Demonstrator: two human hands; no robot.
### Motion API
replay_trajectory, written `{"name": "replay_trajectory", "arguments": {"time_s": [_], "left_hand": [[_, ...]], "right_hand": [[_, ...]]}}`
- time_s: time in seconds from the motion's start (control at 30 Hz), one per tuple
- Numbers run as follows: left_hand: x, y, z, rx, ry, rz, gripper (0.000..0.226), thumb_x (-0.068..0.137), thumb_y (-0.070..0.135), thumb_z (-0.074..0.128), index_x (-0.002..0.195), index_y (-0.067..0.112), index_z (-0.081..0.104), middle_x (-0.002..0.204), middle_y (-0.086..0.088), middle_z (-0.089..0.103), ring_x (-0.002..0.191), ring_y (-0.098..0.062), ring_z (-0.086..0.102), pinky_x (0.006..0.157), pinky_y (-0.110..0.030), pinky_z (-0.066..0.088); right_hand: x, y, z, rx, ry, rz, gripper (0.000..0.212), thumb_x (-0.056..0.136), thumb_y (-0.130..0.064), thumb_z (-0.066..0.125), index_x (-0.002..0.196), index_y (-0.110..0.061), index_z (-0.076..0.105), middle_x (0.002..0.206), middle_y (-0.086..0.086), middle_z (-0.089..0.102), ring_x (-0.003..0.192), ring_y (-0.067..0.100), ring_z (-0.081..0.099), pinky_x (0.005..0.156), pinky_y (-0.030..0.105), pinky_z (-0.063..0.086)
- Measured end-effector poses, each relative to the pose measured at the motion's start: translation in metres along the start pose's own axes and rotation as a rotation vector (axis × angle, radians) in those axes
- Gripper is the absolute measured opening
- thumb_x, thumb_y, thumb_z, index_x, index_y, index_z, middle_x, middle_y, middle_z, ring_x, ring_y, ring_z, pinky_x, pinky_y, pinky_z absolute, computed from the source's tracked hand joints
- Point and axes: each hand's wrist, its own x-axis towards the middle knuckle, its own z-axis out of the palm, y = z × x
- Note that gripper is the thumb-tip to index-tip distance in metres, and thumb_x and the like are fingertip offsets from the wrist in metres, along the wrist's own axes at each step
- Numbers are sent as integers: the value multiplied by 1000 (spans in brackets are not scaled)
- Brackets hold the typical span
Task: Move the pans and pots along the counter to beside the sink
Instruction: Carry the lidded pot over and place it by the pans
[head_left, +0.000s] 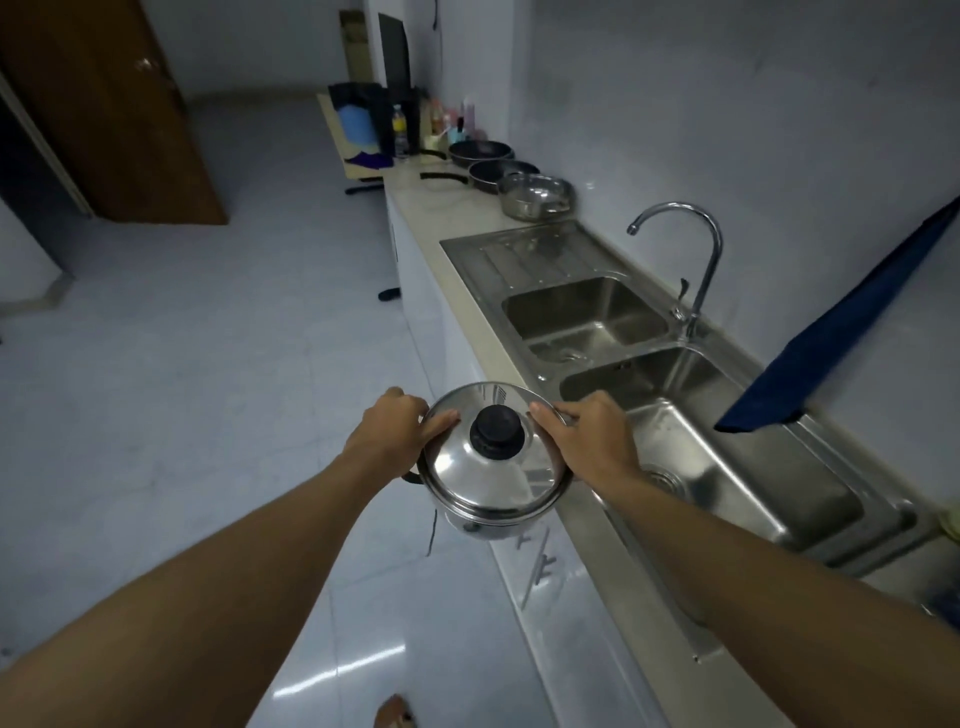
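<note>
Lidded steel pot (493, 467): held off the surface (431, 208), in the air just in front of the sink (519, 254), level with its near basin and out over the floor; upright, lid seated, black knob (497, 425) on top.

Left hand (387, 431): curled round the pot's side at the rim, thumb laid flat on the lid; a dark side handle shows just below it; the fingers underneath are hidden. Right hand (589, 439): the same on the opposite side, thumb pressing the lid edge.

Handling, in my judgement: rigid polished steel, smooth and likely slippery on the wall; weight moderate, contents not visible; the lid is loose and would slide if tilted, so the two side handles with thumbs pinning the lid are the sound hold; keep it level.

Beyond the sink's far end, on the surface: a steel pan (535, 196) just past the drainboard, then two dark frying pans (501, 174) (480, 150) in a row; space for the pot lies in front of these. Behind the sink: a tap (696, 249); a blue cloth (841, 322) hangs to its near side.
</note>
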Motion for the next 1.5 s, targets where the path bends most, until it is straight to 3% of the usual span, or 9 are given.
{"name": "replay_trajectory", "arguments": {"time_s": [0.2, 0.43, 0.63, 0.77, 0.87, 1.1, 1.27, 1.4, 1.5], "left_hand": [[82, -47, -43, 29, -38, 32, 61, 90, 68, 46, 95, 14, 72, 98, -7, 55, 92, -24, 57, 74, -34, 43], [162, -96, -75, 23, -49, 68, 62, 90, 68, 46, 92, 12, 73, 95, -10, 58, 93, -25, 57, 76, -35, 45], [248, -118, -87, 21, -50, 78, 63, 90, 67, 47, 95, 10, 73, 97, -10, 60, 94, -23, 57, 79, -36, 48], [317, -127, -91, 26, -40, 45, 63, 90, 67, 47, 98, 10, 73, 101, -10, 58, 96, -23, 57, 79, -35, 47], [370, -133, -100, 35, -38, 19, 61, 90, 66, 47, 102, 11, 72, 103, -11, 56, 97, -24, 56, 79, -35, 46], [479, -150, -120, 13, -7, -21, 63, 90, 67, 46, 105, 12, 72, 103, -10, 54, 96, -24, 56, 79, -35, 46], [554, -172, -133, 5, -6, -32, 62, 90, 66, 48, 105, 11, 72, 104, -10, 53, 96, -25, 56, 82, -38, 49], [620, -202, -148, 12, -15, -29, 61, 90, 67, 48, 106, 13, 72, 107, -10, 52, 97, -26, 57, 88, -43, 52], [672, -229, -165, 33, -19, -5, 61, 89, 68, 48, 102, 13, 72, 107, -8, 51, 93, -24, 57, 83, -39, 51]], "right_hand": [[69, -49, 44, -16, 9, 41, 54, 85, -74, 58, 96, -26, 81, 101, 11, 69, 100, 29, 67, 86, 40, 56], [141, -90, 90, 6, 48, 36, 55, 85, -73, 59, 102, -25, 82, 96, 10, 69, 97, 27, 66, 86, 39, 57], [223, -102, 125, 34, 53, 45, 51, 85, -73, 59, 89, -29, 82, 88, 7, 69, 82, 22, 68, 71, 32, 55], [297, -109, 147, 46, 38, 25, 50, 84, -72, 60, 62, -28, 70, 81, 8, 61, 74, 21, 62, 66, 31, 49], [355, -114, 161, 46, 27, 29, 53, 82, -72, 63, 84, -22, 80, 90, 11, 68, 84, 27, 68, 75, 38, 57], [478, -135, 188, 14, 4, -62, 49, 85, -73, 59, 93, -31, 82, 90, 6, 68, 85, 21, 67, 70, 29, 48], [550, -153, 217, 40, 23, -68, 46, 86, -69, 61, 81, -29, 82, 80, -1, 71, 84, 15, 65, 74, 32, 54], [606, -176, 253, 66, 56, -53, 55, 86, -65, 64, 64, -17, 76, 53, -1, 63, 61, 16, 62, 58, 30, 48], [646, -198, 282, 74, 70, -16, 54, 85, -67, 64, 68, -18, 77, 65, 6, 67, 61, 16, 64, 57, 30, 50]]}}
